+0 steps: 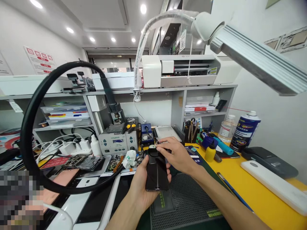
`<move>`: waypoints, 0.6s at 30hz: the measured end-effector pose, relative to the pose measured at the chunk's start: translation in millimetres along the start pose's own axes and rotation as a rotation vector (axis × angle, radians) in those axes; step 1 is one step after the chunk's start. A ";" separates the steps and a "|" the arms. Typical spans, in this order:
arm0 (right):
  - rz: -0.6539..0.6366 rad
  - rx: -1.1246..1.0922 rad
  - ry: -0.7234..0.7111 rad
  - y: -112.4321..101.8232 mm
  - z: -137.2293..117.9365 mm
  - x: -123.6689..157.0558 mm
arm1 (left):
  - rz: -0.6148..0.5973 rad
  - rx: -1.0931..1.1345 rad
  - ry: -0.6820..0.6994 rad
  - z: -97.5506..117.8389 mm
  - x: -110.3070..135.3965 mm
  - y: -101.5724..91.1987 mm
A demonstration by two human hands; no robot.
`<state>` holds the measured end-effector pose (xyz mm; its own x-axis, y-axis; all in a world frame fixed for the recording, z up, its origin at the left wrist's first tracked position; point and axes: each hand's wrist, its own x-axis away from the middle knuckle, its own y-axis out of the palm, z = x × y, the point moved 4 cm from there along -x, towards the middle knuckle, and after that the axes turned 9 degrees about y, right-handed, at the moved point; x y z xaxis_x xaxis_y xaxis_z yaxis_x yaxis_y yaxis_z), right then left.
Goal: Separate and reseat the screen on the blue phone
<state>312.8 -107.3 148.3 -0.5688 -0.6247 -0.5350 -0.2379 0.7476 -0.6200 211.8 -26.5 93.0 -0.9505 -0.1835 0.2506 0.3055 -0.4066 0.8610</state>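
Note:
My left hand holds a black phone from below, screen side down, above the dark work mat. My right hand rests its fingertips at the phone's top end, near the camera area, pinching something small and thin that I cannot make out. A small round pale part sits at the phone's top edge.
A soldering station and thick black hose stand at the left. Bottles, a tool cup and blue tools lie on the yellow table at the right. A white lamp arm hangs overhead. Opened phones lie at the left.

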 end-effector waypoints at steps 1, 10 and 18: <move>-0.019 -0.004 0.001 -0.7 -3.1 1.2 | 0.008 0.010 0.003 1.2 -0.5 -0.8; -0.113 -0.017 0.037 -10.1 -33.5 13.2 | 0.062 0.067 -0.014 6.4 1.1 -2.6; -0.201 -0.105 0.052 -24.4 -67.7 25.5 | 0.116 0.070 -0.001 9.5 -3.0 -12.7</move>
<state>250.8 -126.2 188.6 -0.5413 -0.7528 -0.3746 -0.4298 0.6306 -0.6462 210.2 -12.3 85.5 -0.9091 -0.2250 0.3505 0.4087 -0.3194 0.8549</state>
